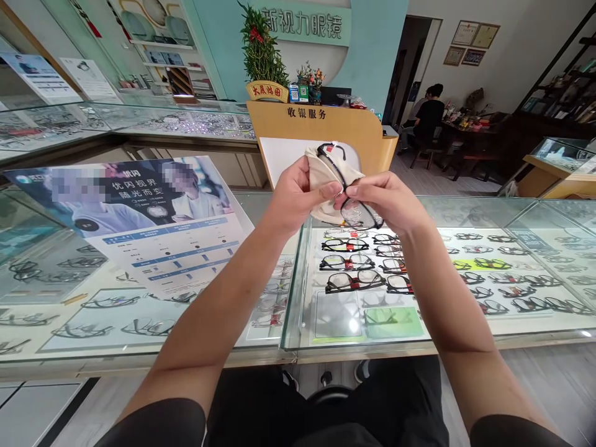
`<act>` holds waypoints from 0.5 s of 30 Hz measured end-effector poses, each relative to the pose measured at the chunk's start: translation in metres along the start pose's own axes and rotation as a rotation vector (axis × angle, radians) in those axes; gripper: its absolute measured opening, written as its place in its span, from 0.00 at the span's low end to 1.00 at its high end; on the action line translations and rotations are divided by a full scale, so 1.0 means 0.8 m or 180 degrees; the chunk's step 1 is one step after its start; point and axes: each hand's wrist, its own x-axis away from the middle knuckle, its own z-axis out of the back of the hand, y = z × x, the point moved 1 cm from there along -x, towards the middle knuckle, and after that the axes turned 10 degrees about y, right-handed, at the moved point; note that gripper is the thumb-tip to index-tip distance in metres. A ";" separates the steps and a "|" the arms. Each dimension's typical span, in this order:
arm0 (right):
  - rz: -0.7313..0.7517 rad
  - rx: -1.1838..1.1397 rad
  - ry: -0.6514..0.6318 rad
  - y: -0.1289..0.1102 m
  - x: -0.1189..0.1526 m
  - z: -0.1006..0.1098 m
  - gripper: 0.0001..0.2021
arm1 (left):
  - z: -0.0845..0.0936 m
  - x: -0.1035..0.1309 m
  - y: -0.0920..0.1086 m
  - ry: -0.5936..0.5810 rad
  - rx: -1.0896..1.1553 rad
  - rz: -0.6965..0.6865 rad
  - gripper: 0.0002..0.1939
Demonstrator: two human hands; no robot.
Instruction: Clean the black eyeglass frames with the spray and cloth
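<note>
A pair of black-framed eyeglasses (361,214) is held up above the glass display case, one lens hanging low and a temple arm curling up at the top. A cream cleaning cloth (321,177) is wrapped around part of the frame. My left hand (298,189) is closed on the cloth, its thumb pressing over the glasses. With thumb and fingers pinched, my right hand (386,195) grips the frame near the middle. The cloth hides the other lens.
Under my hands, the glass display case (298,357) holds several rows of eyeglasses (356,280). A printed sign (186,230) stands on the left counter. Beyond are a wooden cashier desk (279,124) and a seated person (431,118).
</note>
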 end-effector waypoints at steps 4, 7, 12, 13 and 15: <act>0.0067 -0.0114 -0.0126 0.013 -0.001 -0.007 0.13 | -0.010 0.001 -0.008 0.0413 -0.0051 -0.0294 0.29; 0.0048 -0.0102 -0.0192 0.017 -0.001 -0.008 0.14 | -0.007 -0.002 -0.006 0.0514 -0.0121 -0.0391 0.25; -0.0081 -0.0110 -0.0069 0.010 -0.003 -0.004 0.16 | 0.009 -0.009 0.010 0.0152 -0.0159 -0.0096 0.24; -0.0087 -0.0140 -0.0013 0.009 -0.003 -0.004 0.17 | 0.011 -0.009 0.012 0.0054 -0.0153 -0.0037 0.24; -0.0100 -0.0221 0.0088 0.009 -0.004 -0.006 0.18 | 0.012 -0.007 0.013 -0.0018 -0.0106 0.0038 0.27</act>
